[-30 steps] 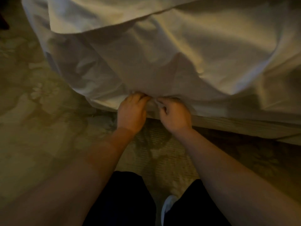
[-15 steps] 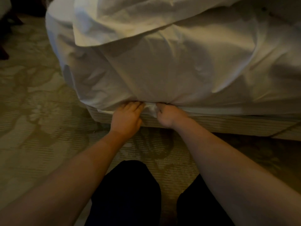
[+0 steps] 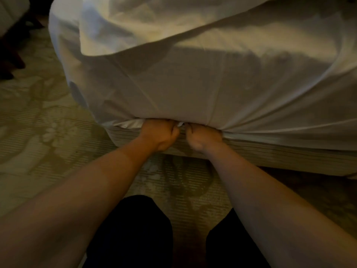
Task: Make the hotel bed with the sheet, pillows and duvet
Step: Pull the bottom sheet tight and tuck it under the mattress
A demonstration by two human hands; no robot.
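A white sheet is stretched down over the side of the mattress, with folds running to its lower edge. My left hand and my right hand sit side by side at that edge, where the mattress meets the striped bed base. Both hands are curled with fingertips pushed under the mattress, hidden by the sheet; a bit of bunched sheet shows between them. A looser white layer lies on top of the bed and overhangs the corner.
Patterned carpet covers the floor left of the bed and under me. My dark trouser legs are at the bottom of the view. Dark furniture legs stand at the far left.
Both hands have pushed further in under the mattress edge and curled tighter. The sheet is pulled tauter over the mattress side. The view has shifted, showing more of the bed corner.
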